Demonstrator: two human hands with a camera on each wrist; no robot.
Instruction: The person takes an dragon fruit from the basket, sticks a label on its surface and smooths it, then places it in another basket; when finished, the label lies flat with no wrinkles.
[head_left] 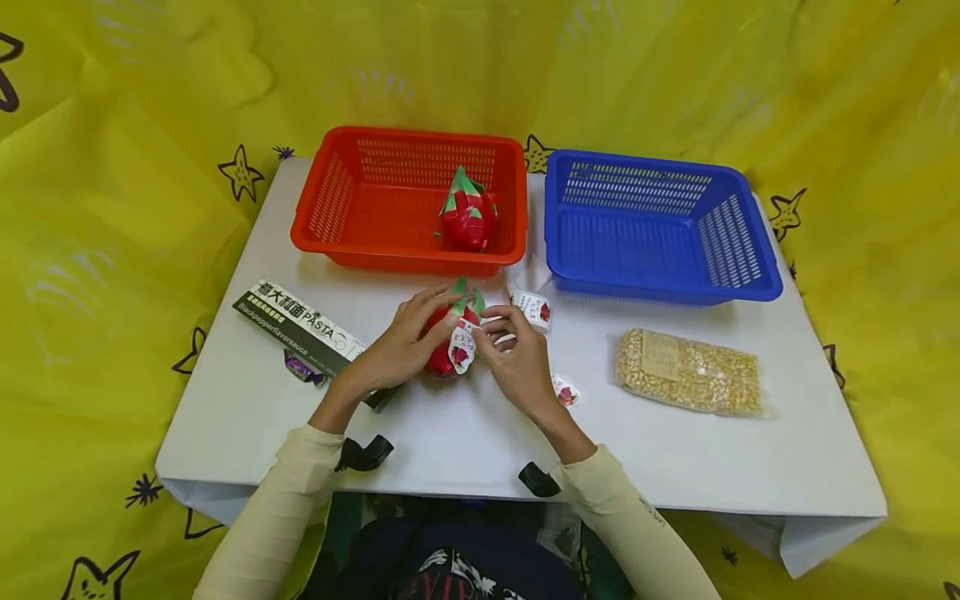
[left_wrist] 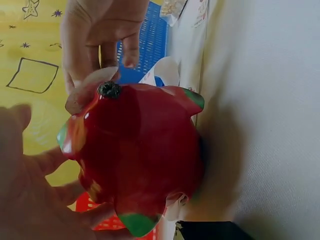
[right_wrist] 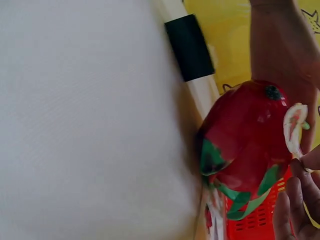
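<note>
A red dragon fruit with green-tipped scales [head_left: 441, 365] lies on the white table in front of the red basket. My left hand [head_left: 405, 346] holds it from the left side, fingers spread around it in the left wrist view. Against its upper right face is a small white sticker with a dragon fruit picture [head_left: 462, 347]. Thumb and fingertip of my right hand [head_left: 519, 354] pinch that sticker's edge, and in the right wrist view the sticker [right_wrist: 294, 129] stands partly off the skin. Just beyond the right hand sits a roll of such stickers [head_left: 534, 310].
Another dragon fruit [head_left: 468, 218] lies in the red basket [head_left: 408, 260]. To its right stands a blue basket [head_left: 667, 287]. A pasta box [head_left: 300, 329] and a purple wrapped sweet [head_left: 303, 367] lie left, a bag of corn kernels [head_left: 690, 371] right, a loose sticker [head_left: 565, 390] near my right wrist.
</note>
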